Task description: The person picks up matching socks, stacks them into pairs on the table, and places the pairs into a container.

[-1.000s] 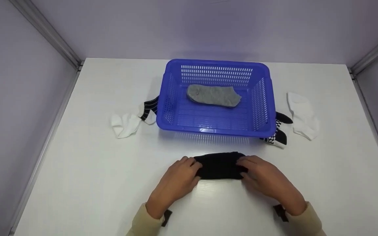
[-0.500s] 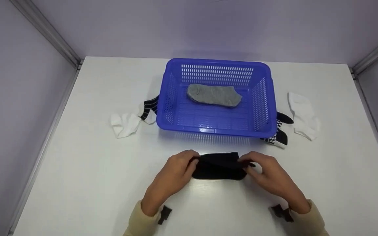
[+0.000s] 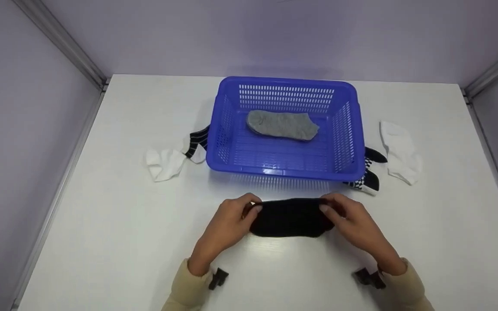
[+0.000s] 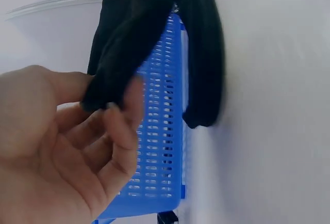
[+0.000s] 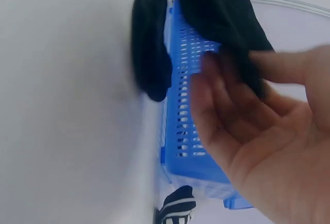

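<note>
Both hands hold up a black sock [image 3: 290,214] by its two ends, stretched sideways in front of the blue basket. My left hand [image 3: 227,222] pinches its left end between thumb and fingers, and my right hand [image 3: 357,224] pinches the right end. The wrist views show a second black sock [image 4: 203,53] lying on the white table below the lifted one [image 4: 126,43]. From the right wrist, the lower sock [image 5: 152,43] appears apart from the raised sock [image 5: 216,12]. In the head view the raised sock overlaps most of the lower one.
The blue plastic basket [image 3: 283,173] stands behind the hands, with grey socks [image 3: 281,125] inside. Left of it lie a white sock [image 3: 164,165] and a black striped sock [image 3: 198,140]. Checkered socks [image 3: 368,172] and a white sock [image 3: 400,153] lie to its right. Walls surround the table.
Both hands first lay on the black socks with fingers spread over the ends. They then took the upper sock by its ends, raised it off the other and stretched it out.
</note>
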The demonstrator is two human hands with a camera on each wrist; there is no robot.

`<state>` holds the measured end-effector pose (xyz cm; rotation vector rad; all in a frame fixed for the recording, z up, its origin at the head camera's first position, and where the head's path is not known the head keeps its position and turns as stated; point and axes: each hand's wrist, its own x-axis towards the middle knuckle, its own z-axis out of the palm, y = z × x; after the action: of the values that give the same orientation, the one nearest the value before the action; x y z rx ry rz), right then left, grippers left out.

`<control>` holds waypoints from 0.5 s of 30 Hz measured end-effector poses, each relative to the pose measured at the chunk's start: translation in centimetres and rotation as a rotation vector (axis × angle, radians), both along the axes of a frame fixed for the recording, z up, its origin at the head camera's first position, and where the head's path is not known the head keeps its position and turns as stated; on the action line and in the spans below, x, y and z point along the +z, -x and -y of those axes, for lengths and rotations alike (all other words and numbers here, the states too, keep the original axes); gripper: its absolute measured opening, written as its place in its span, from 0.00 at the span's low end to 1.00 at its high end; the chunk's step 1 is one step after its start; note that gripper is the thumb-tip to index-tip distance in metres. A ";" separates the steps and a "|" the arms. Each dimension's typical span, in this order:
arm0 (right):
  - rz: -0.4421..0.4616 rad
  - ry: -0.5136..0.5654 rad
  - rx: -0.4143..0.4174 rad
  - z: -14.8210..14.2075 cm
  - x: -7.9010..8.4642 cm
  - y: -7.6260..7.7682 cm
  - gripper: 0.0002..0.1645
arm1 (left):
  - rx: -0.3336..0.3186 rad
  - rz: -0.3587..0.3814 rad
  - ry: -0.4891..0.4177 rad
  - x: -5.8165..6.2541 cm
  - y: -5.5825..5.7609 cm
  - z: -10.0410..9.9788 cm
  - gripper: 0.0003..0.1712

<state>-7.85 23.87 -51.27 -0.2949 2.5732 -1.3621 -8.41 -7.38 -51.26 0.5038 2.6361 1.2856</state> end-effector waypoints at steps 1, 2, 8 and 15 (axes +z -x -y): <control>0.025 0.009 -0.031 0.0 0.1 0.1 0.10 | 0.025 0.003 -0.033 0.0 0.2 -0.1 0.08; 0.052 0.020 -0.057 0.1 0.2 0.2 0.10 | 0.050 0.001 -0.053 0.0 0.3 -0.1 0.08; 0.196 0.066 -0.117 0.3 -0.4 0.8 0.17 | 0.155 0.023 -0.003 -0.5 0.6 -0.5 0.11; 0.123 -0.072 -0.119 0.8 -1.4 1.1 0.10 | 0.054 0.169 0.014 -1.2 0.4 -0.1 0.15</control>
<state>-8.91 23.04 -52.63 -0.0457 2.5658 -1.2790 -8.77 -7.31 -52.50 0.3092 2.5330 1.2643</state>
